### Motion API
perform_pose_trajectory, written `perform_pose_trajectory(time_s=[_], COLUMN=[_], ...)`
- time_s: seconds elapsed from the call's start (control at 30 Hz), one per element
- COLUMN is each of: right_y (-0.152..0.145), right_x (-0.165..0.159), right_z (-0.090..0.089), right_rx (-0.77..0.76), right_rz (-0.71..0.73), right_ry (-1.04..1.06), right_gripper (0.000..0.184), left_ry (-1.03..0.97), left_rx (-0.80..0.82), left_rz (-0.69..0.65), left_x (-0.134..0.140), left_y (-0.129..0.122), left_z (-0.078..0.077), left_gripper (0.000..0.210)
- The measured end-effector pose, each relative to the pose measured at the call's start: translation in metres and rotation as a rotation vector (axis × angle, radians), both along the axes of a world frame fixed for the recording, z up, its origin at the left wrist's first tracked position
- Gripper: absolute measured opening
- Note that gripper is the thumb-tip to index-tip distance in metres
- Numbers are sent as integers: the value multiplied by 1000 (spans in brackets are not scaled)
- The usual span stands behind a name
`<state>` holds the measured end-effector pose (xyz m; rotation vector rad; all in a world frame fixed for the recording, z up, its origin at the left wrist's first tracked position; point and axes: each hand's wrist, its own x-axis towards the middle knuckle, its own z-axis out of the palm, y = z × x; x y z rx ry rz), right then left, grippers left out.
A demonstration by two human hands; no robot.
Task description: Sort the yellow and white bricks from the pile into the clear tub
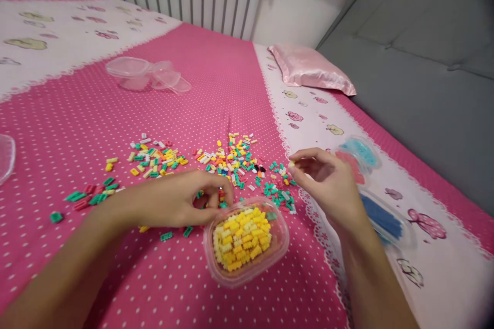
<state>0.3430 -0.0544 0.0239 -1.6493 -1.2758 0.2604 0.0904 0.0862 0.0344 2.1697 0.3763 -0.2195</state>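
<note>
My left hand (196, 198) is curled at the upper left rim of a clear plastic container (283, 239) filled with yellow and pale yellow toy building blocks (243, 236). Its thumb and index fingertips are close to the rim, and what they hold, if anything, is hidden. To the right, my right hand (328, 182) is raised above the bed, pinching a small pale yellow toy building block (291, 164) between thumb and index finger. A green piece (271, 215) shows at the container's right side. Loose mixed-colour blocks (237, 157) are spread beyond both hands.
Another pile of blocks (158, 159) and several green and red blocks (94, 194) lie left. Clear empty containers (129, 68) stand farther back. At right are containers of blue blocks (380, 216), red blocks (351, 164) and turquoise blocks (358, 151). A pink pillow (309, 68) rests by the grey headboard (424, 61).
</note>
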Motion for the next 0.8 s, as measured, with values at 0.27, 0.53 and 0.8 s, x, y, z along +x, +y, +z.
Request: perform_pose_trajectory(time_s=[0.27,0.53,0.8], right_y=[-19,-24,-27], right_x=[-58,-63,-63], right_z=[13,-3,-7], right_rx=[-245,-349,-385], right_rz=[549,477,493], right_ry=[-233,-554,-597], right_gripper=[9,16,16], left_ry=[-25,-28,-27], left_rx=[38,7,-10], left_rz=[-5,7,14], left_x=[0,1,1], left_y=[-3,-5,-5], left_z=[2,3,3], left_gripper=[30,26,26])
